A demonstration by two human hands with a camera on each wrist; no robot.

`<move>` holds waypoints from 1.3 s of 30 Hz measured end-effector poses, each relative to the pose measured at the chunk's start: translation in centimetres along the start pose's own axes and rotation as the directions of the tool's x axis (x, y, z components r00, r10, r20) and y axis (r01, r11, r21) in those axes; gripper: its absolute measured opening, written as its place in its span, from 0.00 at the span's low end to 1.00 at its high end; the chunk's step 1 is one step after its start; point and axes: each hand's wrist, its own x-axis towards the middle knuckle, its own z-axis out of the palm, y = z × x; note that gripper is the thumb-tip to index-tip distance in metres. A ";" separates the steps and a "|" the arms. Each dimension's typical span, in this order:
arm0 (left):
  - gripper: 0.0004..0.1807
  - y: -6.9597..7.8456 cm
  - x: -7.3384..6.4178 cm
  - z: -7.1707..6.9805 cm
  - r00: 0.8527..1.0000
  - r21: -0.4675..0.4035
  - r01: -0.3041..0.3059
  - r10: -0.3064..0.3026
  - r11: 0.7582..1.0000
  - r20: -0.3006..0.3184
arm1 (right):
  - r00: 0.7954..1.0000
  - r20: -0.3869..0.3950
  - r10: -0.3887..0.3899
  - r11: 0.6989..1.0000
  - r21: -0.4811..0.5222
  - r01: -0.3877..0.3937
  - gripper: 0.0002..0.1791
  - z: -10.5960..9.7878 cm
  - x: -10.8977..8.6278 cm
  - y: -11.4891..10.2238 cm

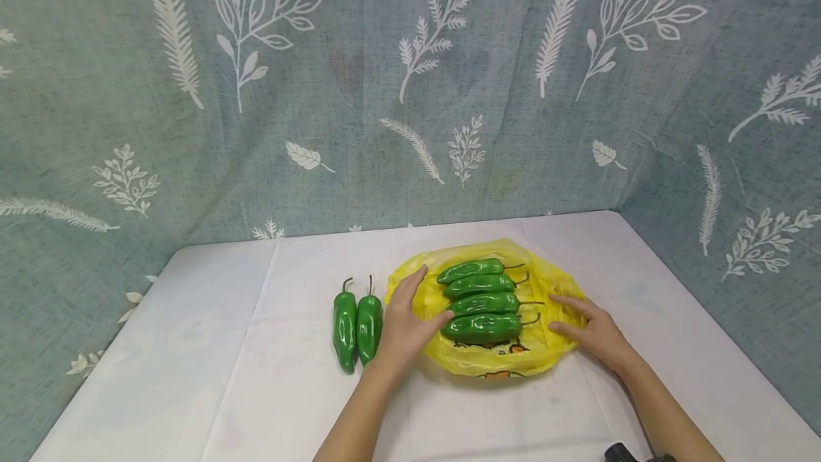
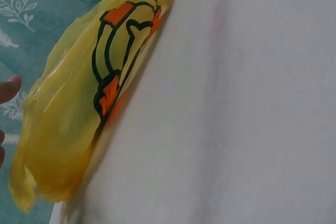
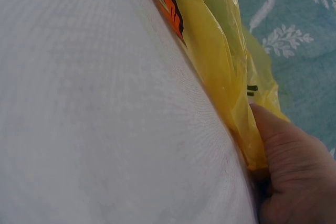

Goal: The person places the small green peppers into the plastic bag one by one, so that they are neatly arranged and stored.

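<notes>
A yellow plastic bag (image 1: 539, 362) with its rim folded down holds several green peppers (image 1: 481, 305), lying side by side with stems to the right. My left hand (image 1: 405, 323) is at the bag's left side, fingers spread, thumb near the peppers, gripping nothing. In the left wrist view its fingertips (image 2: 9, 88) show at the left edge, apart from the bag. At the other end, my right hand (image 1: 596, 330) holds the bag's right rim. The right wrist view shows its thumb (image 3: 278, 129) against the yellow plastic, other fingers mostly hidden.
Two more green peppers (image 1: 344, 326) lie on the white tablecloth (image 1: 288, 405), left of my left hand, stems pointing away. Behind and beside the table hangs a grey-green cloth (image 1: 359, 184) with white leaf prints. A small black object (image 1: 621, 452) shows by my right forearm.
</notes>
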 end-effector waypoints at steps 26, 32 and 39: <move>0.45 -3.0 0.1 -4.5 0.983 0.026 0.002 0.003 1.000 -0.184 | 1.000 -0.003 0.010 1.000 0.004 -0.010 0.35 -0.1 0.0 0.1; 0.45 -3.8 -0.2 -5.3 0.981 0.010 0.090 -0.086 0.996 -0.174 | 1.000 -0.004 0.004 1.000 0.010 -0.004 0.35 -0.1 0.0 0.2; 0.45 -4.8 -0.7 -6.2 0.960 0.004 0.195 -0.190 0.981 -0.206 | 1.000 -0.002 0.000 1.000 0.007 0.000 0.35 -0.1 0.0 0.2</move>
